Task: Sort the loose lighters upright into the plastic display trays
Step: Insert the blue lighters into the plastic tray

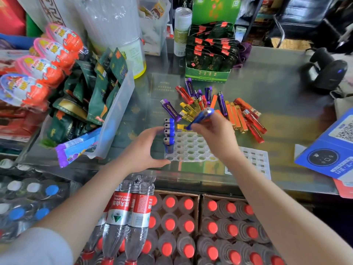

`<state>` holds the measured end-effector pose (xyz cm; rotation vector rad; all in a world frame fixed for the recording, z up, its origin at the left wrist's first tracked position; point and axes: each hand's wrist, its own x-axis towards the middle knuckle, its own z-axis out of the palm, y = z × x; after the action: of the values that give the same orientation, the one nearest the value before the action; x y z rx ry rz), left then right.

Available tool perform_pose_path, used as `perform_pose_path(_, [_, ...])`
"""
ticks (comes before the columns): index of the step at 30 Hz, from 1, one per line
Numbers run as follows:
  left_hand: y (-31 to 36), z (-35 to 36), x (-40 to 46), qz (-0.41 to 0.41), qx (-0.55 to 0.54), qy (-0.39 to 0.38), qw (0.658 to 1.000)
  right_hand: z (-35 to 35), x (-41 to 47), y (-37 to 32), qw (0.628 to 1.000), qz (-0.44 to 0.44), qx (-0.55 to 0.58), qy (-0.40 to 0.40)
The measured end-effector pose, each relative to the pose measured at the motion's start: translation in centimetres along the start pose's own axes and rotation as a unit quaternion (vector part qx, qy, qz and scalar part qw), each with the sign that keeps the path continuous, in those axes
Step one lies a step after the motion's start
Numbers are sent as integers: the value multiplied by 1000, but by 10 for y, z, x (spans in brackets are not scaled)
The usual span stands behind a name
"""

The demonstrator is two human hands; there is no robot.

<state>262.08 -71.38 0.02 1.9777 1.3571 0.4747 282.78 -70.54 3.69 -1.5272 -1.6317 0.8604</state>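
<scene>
Bottles: red-capped water bottles (189, 224) packed in cardboard cartons at the bottom edge, below the counter; three taller shrink-wrapped ones (124, 213) stand in front of them.
Right hand: right hand (214, 134) raised over the tray, fingers curled round a blue lighter (200, 117), held tilted with its metal head up and away from the person.
Left hand: left hand (145, 148) rests against the tray's left edge, fingers loosely spread and curved, thumb by the near corner; grasping nothing that I can see.
Tray: white plastic display tray (193, 150) with round sockets, flat on the glass counter (267, 77) between the hands.
Sorted lighters: four blue lighters (169, 132) upright in the tray's leftmost column; one yellow lighter (180, 127) at the far edge, seated or lying I cannot tell.
Loose lighters: pile of loose lighters (215, 108) just beyond the tray, purple, red, yellow and orange, lying flat, fanned out.
Second tray: another white tray (256, 159) just right of the right wrist, partly hidden.
Surroundings: green box of dark sachets (210, 52) beyond the pile; chocolate eggs (47, 58) far left; blue carton (332, 150) far right; black scanner (328, 71) behind it.
</scene>
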Motion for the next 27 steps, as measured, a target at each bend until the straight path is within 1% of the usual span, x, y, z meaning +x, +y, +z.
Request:
perform_pose_path(2, [-2,2,-3,5,2,9,1000,12,-23,0,998,20,45,-25])
perform_pose_path(6, [-5,5,-8,8,16,31,999,31,-45,5,997,4,28,-74])
perform_pose_path(9, [-3,4,-9,11,-1,34,999,39,-50,7,995,-21,-18,-93])
perform_pose_path(14, [-5,3,-9,21,7,28,999,42,-45,-1,989,-38,-91,-107])
perform_pose_path(18, [-4,1,-8,30,10,29,999,41,-42,-8,968,-98,-197,-123])
perform_pose_path(20, [-3,1,-7,34,9,33,999,43,-41,-10,953,-109,-246,-138])
perform_pose_path(24, [-4,0,-6,35,11,34,999,50,-41,-13,938,-110,-308,-116])
perform_pose_path(27, [-3,-1,-6,34,7,34,999,53,-48,-9,943,-121,-300,-76])
